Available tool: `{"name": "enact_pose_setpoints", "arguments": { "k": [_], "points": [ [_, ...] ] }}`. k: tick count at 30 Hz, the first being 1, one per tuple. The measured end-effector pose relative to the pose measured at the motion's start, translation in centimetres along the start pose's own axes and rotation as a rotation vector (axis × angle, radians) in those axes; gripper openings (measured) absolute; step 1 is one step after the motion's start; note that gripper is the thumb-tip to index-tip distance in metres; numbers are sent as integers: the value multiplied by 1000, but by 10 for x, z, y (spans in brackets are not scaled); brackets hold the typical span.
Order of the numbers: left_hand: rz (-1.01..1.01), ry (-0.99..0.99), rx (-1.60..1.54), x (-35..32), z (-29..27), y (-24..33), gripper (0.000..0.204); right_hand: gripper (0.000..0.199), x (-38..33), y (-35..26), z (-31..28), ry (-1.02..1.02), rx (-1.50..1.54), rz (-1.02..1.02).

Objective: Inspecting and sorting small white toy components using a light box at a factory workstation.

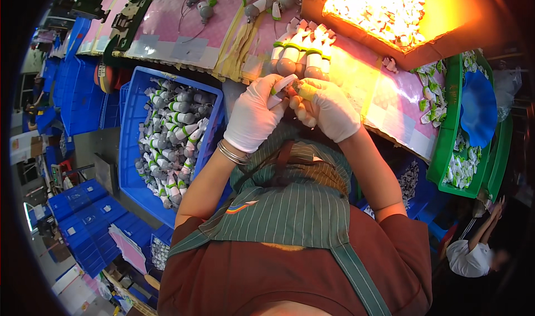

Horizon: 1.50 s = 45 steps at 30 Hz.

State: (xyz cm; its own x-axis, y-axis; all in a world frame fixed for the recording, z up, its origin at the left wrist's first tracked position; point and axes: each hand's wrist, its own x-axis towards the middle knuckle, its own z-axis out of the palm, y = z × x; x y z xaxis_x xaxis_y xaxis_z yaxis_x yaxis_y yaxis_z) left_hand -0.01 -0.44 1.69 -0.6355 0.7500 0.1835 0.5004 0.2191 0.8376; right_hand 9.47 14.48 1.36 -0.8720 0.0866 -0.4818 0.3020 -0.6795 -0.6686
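Note:
My left hand (253,115), in a white glove, is closed with thumb and fingers around a small white piece (285,83) at the table's near edge. My right hand (334,111), gloved too, with yellowish coverings on its fingertips, meets it there in a pinch. What the right fingers grip is mostly hidden; a tiny reddish-green bit shows between the two hands. Just beyond them, several white pieces with rounded grey ends and green bands (301,54) lie side by side in a row on the pink table (173,15).
To the left, a blue bin (127,121) holds many grey-and-white pieces. A cardboard box (446,48) of small white parts sits far right under bright light. Green trays (454,93) with a blue dish (479,108) stand at the right. A metal fixture (131,18) occupies the far left.

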Motion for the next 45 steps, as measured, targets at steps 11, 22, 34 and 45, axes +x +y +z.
{"name": "enact_pose_setpoints", "arguments": {
  "k": [11, 22, 34, 45],
  "points": [
    [-165, -52, -175, 0, 1, -5, 38, 9, 9, 9, 5, 367, -948, -851],
    [-115, -73, -258, 1, 14, -9, 45, 17, 16, -7, -8, 257, -1057, -729],
    [-606, -248, -646, 14, 11, 6, 36, 20, -13, -56, -117, 835, -1283, -922],
    [-713, -283, -737, 15, 16, 16, 37, 21, -7, -41, -133, 856, -1100, -567]
  ]
}}
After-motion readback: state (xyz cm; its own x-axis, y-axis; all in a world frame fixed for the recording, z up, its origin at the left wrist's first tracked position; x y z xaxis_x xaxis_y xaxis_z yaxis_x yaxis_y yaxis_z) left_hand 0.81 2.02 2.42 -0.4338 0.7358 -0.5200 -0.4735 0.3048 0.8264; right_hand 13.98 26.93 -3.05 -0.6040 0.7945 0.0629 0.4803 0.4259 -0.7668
